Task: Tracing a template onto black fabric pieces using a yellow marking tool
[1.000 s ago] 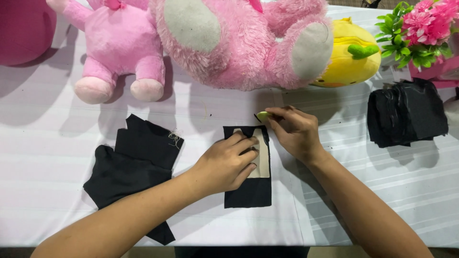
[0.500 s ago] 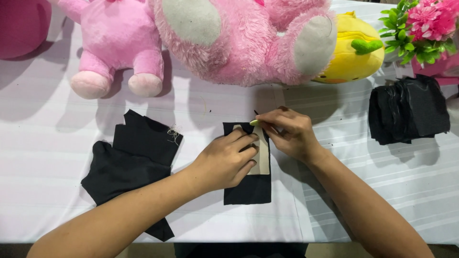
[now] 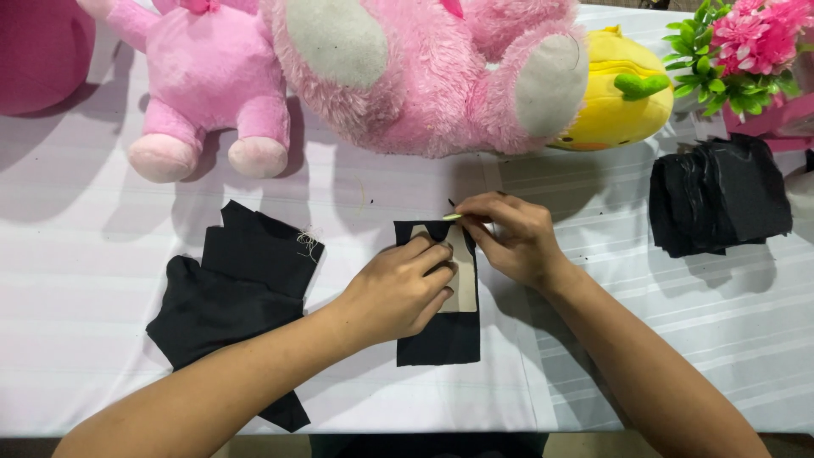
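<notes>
The left hand (image 3: 405, 287) presses a tan card (image 3: 462, 284) flat on the black cloth (image 3: 441, 335) below the pink teddy (image 3: 424, 72). The right hand (image 3: 513, 237) pinches a pale marker (image 3: 453, 216) at the card's top edge, so the tracing looks barely begun, with cutting seemingly left to do.

My 2 forearms are bare from the bottom edge of the frame up to the wrists; no sleeve, cuff or glove shows on either. My left hand (image 3: 400, 287) carries no ring, watch, band or bandage that I can see. My right hand (image 3: 511, 239) is likewise unadorned at the wrist and on the visible fingers. Fingernails are short and unpainted where visible. No clothing of mine enters the view.
</notes>
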